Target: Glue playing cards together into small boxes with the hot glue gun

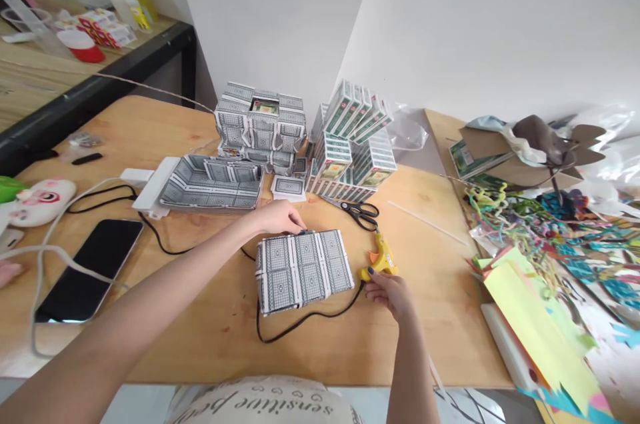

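My right hand [389,292] grips the handle end of a yellow hot glue gun [383,257], which lies on the table with its nozzle pointing away from me. My left hand [281,217] is closed at the far edge of a box-like piece covered in grey-patterned playing cards [306,271]; its fingertips are partly hidden there. The glue gun's black cord [310,319] curves around the near side of this piece. Just beyond the nozzle lie black-handled scissors [361,212]. Behind my left hand stands an open tray made of the same cards [215,191].
At the back are a stacked card structure [263,121] and piled card boxes [350,144]. A phone [93,271], a white power strip [156,187] and cables occupy the left. A clear glue stick [427,222] lies right of the scissors. Colourful craft scraps [530,224] crowd the right.
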`<action>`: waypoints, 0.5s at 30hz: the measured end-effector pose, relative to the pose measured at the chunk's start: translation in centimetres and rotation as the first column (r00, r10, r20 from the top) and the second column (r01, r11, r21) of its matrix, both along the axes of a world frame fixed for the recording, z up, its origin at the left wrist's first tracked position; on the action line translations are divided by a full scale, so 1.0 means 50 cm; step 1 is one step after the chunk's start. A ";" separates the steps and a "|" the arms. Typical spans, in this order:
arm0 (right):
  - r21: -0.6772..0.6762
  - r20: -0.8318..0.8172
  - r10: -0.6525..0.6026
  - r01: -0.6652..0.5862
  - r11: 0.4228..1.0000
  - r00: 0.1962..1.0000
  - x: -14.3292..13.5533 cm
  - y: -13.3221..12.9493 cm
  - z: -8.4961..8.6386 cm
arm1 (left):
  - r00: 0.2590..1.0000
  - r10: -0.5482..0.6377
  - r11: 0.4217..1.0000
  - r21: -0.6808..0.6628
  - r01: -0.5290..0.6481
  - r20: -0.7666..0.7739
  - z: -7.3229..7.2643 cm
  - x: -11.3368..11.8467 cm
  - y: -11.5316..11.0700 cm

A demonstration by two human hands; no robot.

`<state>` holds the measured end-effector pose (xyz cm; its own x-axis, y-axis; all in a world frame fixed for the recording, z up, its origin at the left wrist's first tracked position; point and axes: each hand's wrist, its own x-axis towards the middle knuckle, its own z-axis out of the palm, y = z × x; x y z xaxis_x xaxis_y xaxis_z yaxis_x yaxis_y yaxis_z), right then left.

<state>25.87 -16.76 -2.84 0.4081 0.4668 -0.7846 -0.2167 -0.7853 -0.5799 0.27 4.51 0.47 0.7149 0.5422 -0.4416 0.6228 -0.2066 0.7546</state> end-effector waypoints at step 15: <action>-0.031 0.084 0.018 -0.015 0.999 0.996 -0.011 0.000 0.010 | 1.000 0.013 0.977 -0.211 -0.015 -0.010 -0.003 0.014 0.014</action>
<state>25.32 -16.74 -2.34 0.4657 0.4501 -0.7620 -0.1552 -0.8061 -0.5710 0.98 5.19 0.31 0.7033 0.4460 -0.5536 0.6314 -0.0342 0.7747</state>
